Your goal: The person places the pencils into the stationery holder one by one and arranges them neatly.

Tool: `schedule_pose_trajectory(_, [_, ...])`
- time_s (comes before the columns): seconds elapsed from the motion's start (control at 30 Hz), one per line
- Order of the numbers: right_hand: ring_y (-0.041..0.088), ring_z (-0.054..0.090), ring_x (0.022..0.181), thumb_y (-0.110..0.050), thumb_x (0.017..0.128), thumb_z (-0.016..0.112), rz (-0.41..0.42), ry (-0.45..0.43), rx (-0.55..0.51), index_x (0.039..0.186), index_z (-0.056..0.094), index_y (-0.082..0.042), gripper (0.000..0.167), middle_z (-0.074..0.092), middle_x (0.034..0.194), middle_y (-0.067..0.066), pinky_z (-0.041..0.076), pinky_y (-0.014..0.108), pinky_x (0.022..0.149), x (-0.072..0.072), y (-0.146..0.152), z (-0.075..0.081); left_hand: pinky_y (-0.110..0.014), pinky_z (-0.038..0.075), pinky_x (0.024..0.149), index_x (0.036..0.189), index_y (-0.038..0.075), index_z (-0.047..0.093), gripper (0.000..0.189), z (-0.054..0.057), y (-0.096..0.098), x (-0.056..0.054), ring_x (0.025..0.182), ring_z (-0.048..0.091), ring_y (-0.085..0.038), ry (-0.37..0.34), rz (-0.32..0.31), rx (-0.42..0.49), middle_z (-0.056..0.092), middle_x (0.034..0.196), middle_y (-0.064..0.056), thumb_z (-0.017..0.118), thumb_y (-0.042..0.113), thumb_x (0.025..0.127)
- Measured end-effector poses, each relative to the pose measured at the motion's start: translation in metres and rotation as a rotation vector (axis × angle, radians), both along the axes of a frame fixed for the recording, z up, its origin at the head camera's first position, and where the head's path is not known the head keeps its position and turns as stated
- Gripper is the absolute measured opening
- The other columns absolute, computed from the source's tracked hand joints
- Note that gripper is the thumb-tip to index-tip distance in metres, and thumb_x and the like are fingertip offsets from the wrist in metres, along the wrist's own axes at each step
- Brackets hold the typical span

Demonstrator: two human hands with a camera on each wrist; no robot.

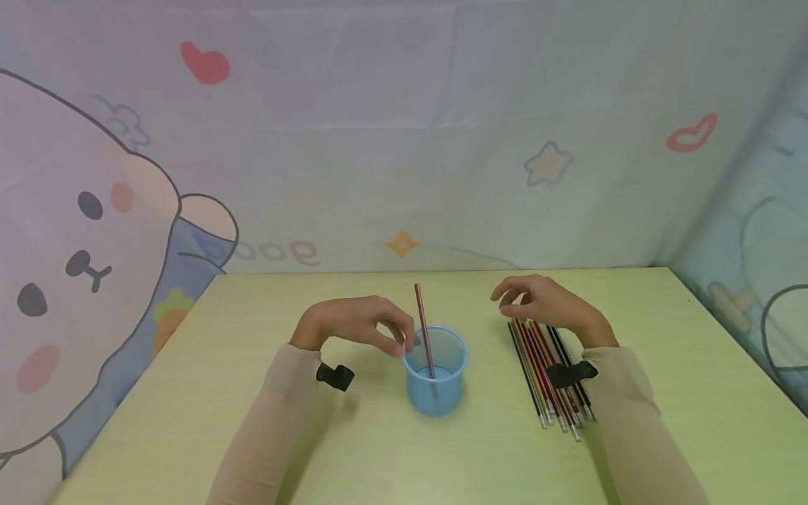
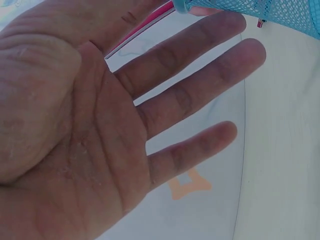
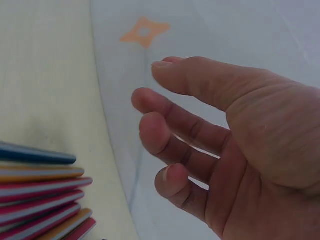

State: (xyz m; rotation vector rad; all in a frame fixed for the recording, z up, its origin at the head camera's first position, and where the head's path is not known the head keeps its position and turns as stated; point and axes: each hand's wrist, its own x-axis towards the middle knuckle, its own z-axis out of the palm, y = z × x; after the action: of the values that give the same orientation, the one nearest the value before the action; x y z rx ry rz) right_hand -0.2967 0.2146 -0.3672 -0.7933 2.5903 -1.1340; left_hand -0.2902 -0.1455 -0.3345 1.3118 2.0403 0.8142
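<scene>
A translucent blue pencil cup (image 1: 435, 393) stands upright mid-table, with one red pencil (image 1: 421, 315) leaning inside it. My left hand (image 1: 362, 321) pinches the cup's left rim between thumb and forefinger. In the left wrist view the other fingers of that hand (image 2: 100, 120) stretch out, and the cup's mesh-patterned side (image 2: 295, 15) shows at the top. To the right lies a bunch of pencils (image 1: 546, 379), dark, red and yellow. Over their far ends hovers my right hand (image 1: 543, 301), fingers loosely bent and holding nothing. Pencil ends (image 3: 45, 192) show at lower left in the right wrist view.
The pale yellow-green table (image 1: 366, 456) carries the cup and the pencils. A printed cloth backdrop (image 1: 379, 140) rises behind the table's far edge and along its sides. Black camera straps sit on both wrists.
</scene>
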Motion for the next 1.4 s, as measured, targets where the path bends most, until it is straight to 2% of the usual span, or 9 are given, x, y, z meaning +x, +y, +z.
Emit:
schedule_pose_trajectory(0.2, [0.031,0.066,0.096,-0.013,0.099,0.062,0.042,-0.062,0.055,0.122,0.063,-0.005,0.024,0.066,0.114,0.019,0.056,0.042,0.08,-0.003,0.011,-0.009,-0.038,0.053,0.098,0.1,0.007,0.071,0.009,0.0,0.0,-0.001,0.104,0.067,-0.016,-0.011,-0.009,0.011,0.069,0.103,-0.005,0.069,0.013,0.094])
schedule_pose_trajectory(0.43, [0.024,0.061,0.082,-0.005,0.097,0.061,0.102,-0.137,0.136,0.114,0.066,-0.002,0.018,0.069,0.1,0.014,0.052,0.038,0.069,-0.003,0.012,-0.015,-0.043,0.052,0.099,0.101,0.004,0.07,0.012,-0.001,-0.001,-0.001,0.105,0.067,-0.018,-0.012,-0.012,0.013,0.069,0.105,-0.011,0.069,0.013,0.094])
schedule_pose_trajectory(0.6, [0.019,0.053,0.068,-0.002,0.094,0.063,0.077,-0.167,0.167,0.109,0.069,-0.004,0.017,0.067,0.085,0.008,0.047,0.032,0.063,-0.004,0.007,-0.018,-0.042,0.052,0.099,0.101,0.005,0.07,0.01,-0.001,-0.001,-0.001,0.105,0.067,-0.018,-0.012,-0.013,0.018,0.069,0.105,-0.01,0.07,0.013,0.094])
schedule_pose_trajectory(0.77, [0.017,0.054,0.068,-0.001,0.09,0.066,0.06,-0.195,0.211,0.106,0.071,-0.007,0.018,0.068,0.087,0.006,0.047,0.03,0.063,-0.002,-0.004,-0.023,-0.038,0.053,0.098,0.099,0.01,0.071,0.006,-0.002,-0.002,-0.001,0.104,0.067,-0.018,-0.019,-0.023,0.033,0.069,0.106,-0.012,0.07,0.013,0.094])
schedule_pose_trajectory(0.93, [0.016,0.055,0.068,-0.003,0.089,0.07,0.078,-0.166,0.24,0.102,0.07,-0.008,0.014,0.067,0.092,0.005,0.046,0.028,0.061,0.0,-0.017,-0.026,-0.033,0.053,0.096,0.099,0.01,0.071,0.006,-0.002,-0.002,-0.001,0.104,0.067,-0.017,-0.01,-0.017,0.029,0.069,0.106,-0.012,0.07,0.013,0.094])
schedule_pose_trajectory(1.07, [0.013,0.046,0.062,-0.002,0.085,0.071,0.041,-0.122,0.284,0.096,0.068,-0.011,0.015,0.058,0.08,0.002,0.04,0.027,0.058,0.003,-0.028,-0.028,-0.034,0.053,0.097,0.101,0.005,0.07,0.01,-0.002,-0.002,0.0,0.104,0.067,-0.018,-0.009,-0.016,0.026,0.069,0.107,-0.013,0.069,0.012,0.094])
schedule_pose_trajectory(1.23, [0.014,0.035,0.061,0.002,0.083,0.068,0.03,-0.055,0.326,0.09,0.064,-0.012,0.016,0.047,0.075,-0.001,0.034,0.028,0.058,0.007,-0.04,-0.03,-0.039,0.053,0.098,0.102,0.002,0.07,0.012,-0.002,-0.001,-0.001,0.105,0.067,-0.02,-0.015,-0.027,0.031,0.069,0.106,-0.013,0.07,0.011,0.094])
schedule_pose_trajectory(1.33, [0.014,0.038,0.061,0.001,0.084,0.068,0.047,-0.036,0.326,0.089,0.064,-0.013,0.015,0.052,0.078,0.001,0.035,0.028,0.058,0.006,-0.042,-0.031,-0.041,0.053,0.098,0.102,0.001,0.069,0.013,-0.003,-0.002,-0.002,0.106,0.067,-0.021,-0.02,-0.031,0.034,0.068,0.106,-0.014,0.07,0.011,0.094])
schedule_pose_trajectory(1.4, [0.012,0.046,0.065,-0.001,0.085,0.068,0.06,-0.034,0.301,0.091,0.065,-0.013,0.014,0.06,0.088,0.002,0.038,0.027,0.059,0.004,-0.042,-0.031,-0.04,0.053,0.098,0.103,-0.001,0.069,0.014,-0.004,-0.002,-0.002,0.106,0.067,-0.023,-0.024,-0.037,0.037,0.068,0.107,-0.016,0.07,0.01,0.094])
